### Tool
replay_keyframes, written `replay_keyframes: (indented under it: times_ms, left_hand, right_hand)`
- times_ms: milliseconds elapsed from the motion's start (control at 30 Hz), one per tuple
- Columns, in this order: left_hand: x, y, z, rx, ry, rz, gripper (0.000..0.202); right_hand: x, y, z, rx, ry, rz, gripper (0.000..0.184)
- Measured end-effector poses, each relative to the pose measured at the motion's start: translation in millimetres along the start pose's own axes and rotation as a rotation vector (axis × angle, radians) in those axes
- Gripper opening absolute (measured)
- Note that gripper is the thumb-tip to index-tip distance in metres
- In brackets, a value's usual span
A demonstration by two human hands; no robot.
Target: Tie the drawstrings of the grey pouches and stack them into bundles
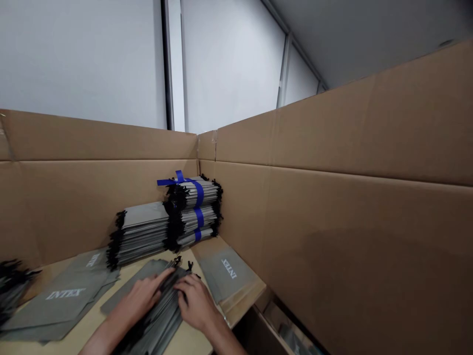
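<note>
A fanned pile of grey drawstring bags (pixel 162 318) with black cords lies on the table between my hands. My left hand (pixel 146 294) rests on its left side. The left index finger stretches towards the corded end, while the other fingers bend against the bags. From the right, my right hand (pixel 195 301) curls its fingers and thumb around the bags' upper edge. Beneath my left hand, another flat grey bag (pixel 129 286) shows in part. The undersides of both hands are hidden.
Behind stand a loose bag stack (pixel 144 231) and bundles tied with blue ribbon (pixel 198 193). INTEX-printed bags (pixel 66 296) lie left; another INTEX bag (pixel 229 271) lies right on cardboard. Tall cardboard walls (pixel 332 212) enclose the table (pixel 86 328). Below right is an open box (pixel 284 330).
</note>
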State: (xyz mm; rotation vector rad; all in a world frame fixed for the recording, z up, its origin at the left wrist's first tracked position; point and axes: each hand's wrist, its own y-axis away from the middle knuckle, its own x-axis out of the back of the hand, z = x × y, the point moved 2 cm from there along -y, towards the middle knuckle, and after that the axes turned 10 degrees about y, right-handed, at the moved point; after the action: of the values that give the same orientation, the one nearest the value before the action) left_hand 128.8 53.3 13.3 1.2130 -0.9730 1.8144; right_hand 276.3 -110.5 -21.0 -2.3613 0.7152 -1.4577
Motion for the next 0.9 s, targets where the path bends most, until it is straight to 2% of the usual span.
replay_keyframes:
  times_ms: [133,300,533,700,900]
  left_hand:
    - [0.1,-2.9,-5.1,0.028,0.013,-0.047,0.049]
    - [1.6,-4.7,-1.7,0.02,0.058,-0.055,0.039]
    - [1.4,0.3,-0.4,0.03,0.058,-0.03,0.045]
    - [6.4,1.2,13.3,0.007,0.049,-0.05,0.049]
    - [-1.0,5.6,27.0,-0.018,0.081,-0.061,0.045]
  right_hand:
    - [0.2,2.4,0.8,-0.024,-0.015,0.021,0.035]
    - [-1.9,2.7,2.8,-0.051,-0.021,0.057,0.033]
    - [1.2,4.1,1.5,-0.112,0.011,0.12,0.028]
    - [5.4,5.7,-2.3,-0.082,0.024,0.137,0.04]
    - [1.1,6.8,1.8,-0.068,0.031,0.12,0.037]
